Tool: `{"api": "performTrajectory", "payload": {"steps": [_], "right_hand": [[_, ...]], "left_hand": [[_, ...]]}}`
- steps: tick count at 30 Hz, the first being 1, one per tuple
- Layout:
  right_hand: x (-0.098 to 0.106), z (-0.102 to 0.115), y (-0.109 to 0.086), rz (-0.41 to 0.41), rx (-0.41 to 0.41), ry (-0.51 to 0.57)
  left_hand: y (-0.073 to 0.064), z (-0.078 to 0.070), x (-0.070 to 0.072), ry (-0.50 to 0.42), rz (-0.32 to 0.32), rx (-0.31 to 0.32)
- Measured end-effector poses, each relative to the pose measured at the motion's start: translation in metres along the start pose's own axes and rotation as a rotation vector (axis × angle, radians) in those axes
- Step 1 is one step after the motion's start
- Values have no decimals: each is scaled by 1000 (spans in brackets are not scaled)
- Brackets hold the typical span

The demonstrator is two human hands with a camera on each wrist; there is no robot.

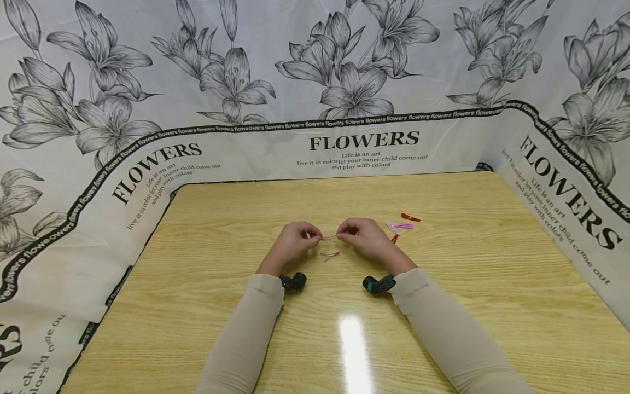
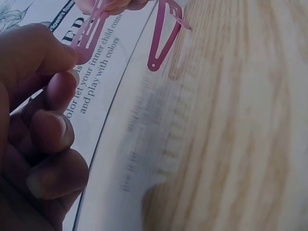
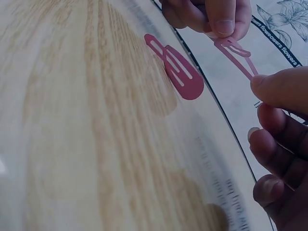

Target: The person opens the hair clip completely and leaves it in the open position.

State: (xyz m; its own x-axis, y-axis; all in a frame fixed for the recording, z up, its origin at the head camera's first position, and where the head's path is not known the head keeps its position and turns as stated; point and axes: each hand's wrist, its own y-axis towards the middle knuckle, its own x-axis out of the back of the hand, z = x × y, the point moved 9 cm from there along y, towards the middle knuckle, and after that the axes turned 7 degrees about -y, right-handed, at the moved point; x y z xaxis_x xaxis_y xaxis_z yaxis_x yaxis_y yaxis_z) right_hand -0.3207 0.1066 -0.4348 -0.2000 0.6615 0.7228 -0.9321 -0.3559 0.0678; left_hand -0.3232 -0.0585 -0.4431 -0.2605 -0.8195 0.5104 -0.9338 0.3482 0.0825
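Note:
Between both hands, a pink snap hair clip (image 1: pixel 328 237) is held above the table. The left hand (image 1: pixel 297 242) pinches one end of it with thumb and forefinger. At the other end the right hand (image 1: pixel 368 239) pinches it likewise. In the right wrist view the held clip (image 3: pixel 237 62) has its inner tongue lifted away from the frame. A second pink snap hair clip (image 1: pixel 331 254) lies on the table just below the hands, apart from them. That clip (image 3: pixel 191 90) also looks unsnapped, its parts standing at an angle.
Right of the right hand lie a red clip (image 1: pixel 410 217), two lilac-pink clips (image 1: pixel 404 225) and another red clip (image 1: pixel 395 239) partly hidden by that hand. The wooden table (image 1: pixel 221 328) meets a flower-printed cloth (image 1: pixel 256 156) at its back and sides. Black cameras are strapped to both wrists.

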Motion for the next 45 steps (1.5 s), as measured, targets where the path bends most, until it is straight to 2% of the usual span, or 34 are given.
{"api": "performTrajectory", "payload": {"steps": [8, 16, 25, 33, 45], "right_hand": [[-6, -7, 3, 8, 12, -21], [-9, -9, 4, 8, 20, -87], [-9, -2, 3, 0, 56, -183], [-10, 2, 3, 10, 95, -216], [-13, 0, 4, 33, 75, -265]], "left_hand": [[-1, 2, -3, 26, 20, 4], [1, 3, -5, 47, 23, 8], [3, 6, -7, 55, 27, 17], [6, 8, -9, 66, 43, 22], [7, 10, -10, 136, 57, 22]]}}
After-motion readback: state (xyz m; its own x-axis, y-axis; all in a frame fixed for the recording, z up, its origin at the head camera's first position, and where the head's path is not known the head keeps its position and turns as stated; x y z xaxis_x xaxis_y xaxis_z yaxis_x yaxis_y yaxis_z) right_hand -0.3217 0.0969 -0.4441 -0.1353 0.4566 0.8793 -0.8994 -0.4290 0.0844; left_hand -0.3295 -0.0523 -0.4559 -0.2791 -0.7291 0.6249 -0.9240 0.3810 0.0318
